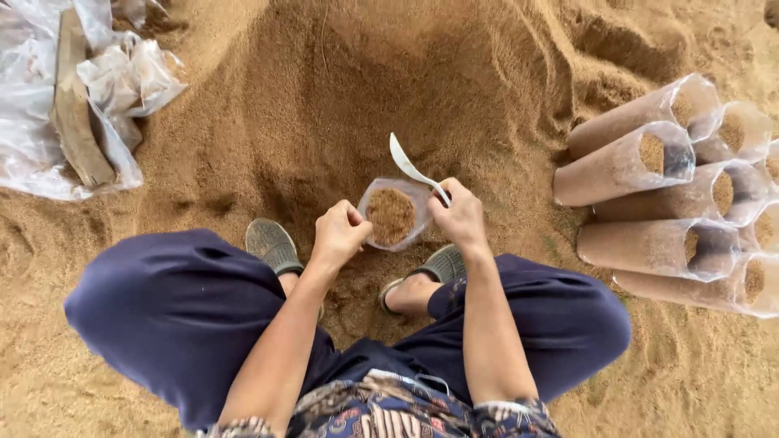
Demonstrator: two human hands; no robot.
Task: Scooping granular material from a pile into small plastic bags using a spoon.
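A clear plastic bag [392,215] stands upright on the sawdust-like pile, between the person's two feet and just in front of them. Its mouth is held open in a rounded shape, and it is filled nearly to the rim with the same tan, grainy material, slightly darker and more reddish than the ground around it. The thin film shows pale and glossy at the rim.

The left hand [339,234] is closed in a pinch on the bag's left edge, knuckles up. The right hand [459,217] is closed on the bag's right edge and also grips the handle of a white plastic spoon [410,165], whose bowl points up and away from the bag, empty as far as can be seen.

The person squats in dark blue trousers [174,312], with grey slip-on shoes: one [272,243] behind the left hand, the other [438,266] below the right wrist.

All around lies a heaped sawdust pile [341,89], furrowed with scoop marks and ridges. To the right, well apart from the hands, a stack of filled bags [665,195] lies on its side, cylinder-shaped, their open ends facing right. At the upper left sits a crumpled heap of empty clear plastic bags [122,77] with a brown strip of cardboard-like material [73,113] lying across it.
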